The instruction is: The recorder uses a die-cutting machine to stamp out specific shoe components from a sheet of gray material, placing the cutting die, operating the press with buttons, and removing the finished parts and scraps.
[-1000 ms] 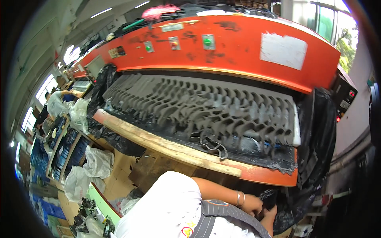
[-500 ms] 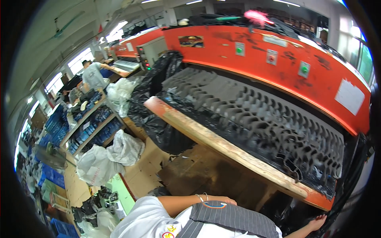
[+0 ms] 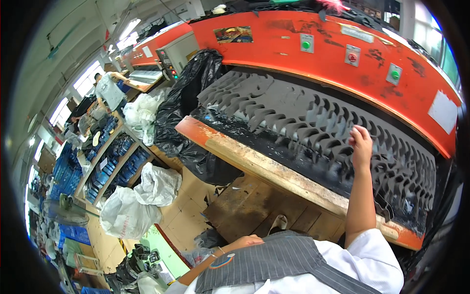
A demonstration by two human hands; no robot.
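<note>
My right hand [image 3: 361, 143] is raised over the press bed, its fingers curled in and nothing visible in them. Beneath and beyond it lies a grey sheet [image 3: 289, 91] cut into rows of curved strips [image 3: 286, 128], many of them standing up or bent. A thin bent metal strip, perhaps a cutting die [image 3: 384, 209], stands near the bed's front edge, right of my forearm. My left hand [image 3: 248, 241] is held at my waist against the striped apron [image 3: 274, 257]; its fingers are partly hidden.
A worn wooden beam [image 3: 274, 169] edges the black bed. Behind rises an orange machine front [image 3: 274, 46] with green buttons [image 3: 306, 45] and a red one [image 3: 352, 57]. Black plastic [image 3: 171, 122], white sacks [image 3: 129, 210] and a shelf of blue pieces [image 3: 110, 164] stand left. Another person [image 3: 110, 90] works farther off.
My right hand has swung up from low at the right side to above the cut sheet. My left hand has shifted left along the apron, and the view has turned slightly.
</note>
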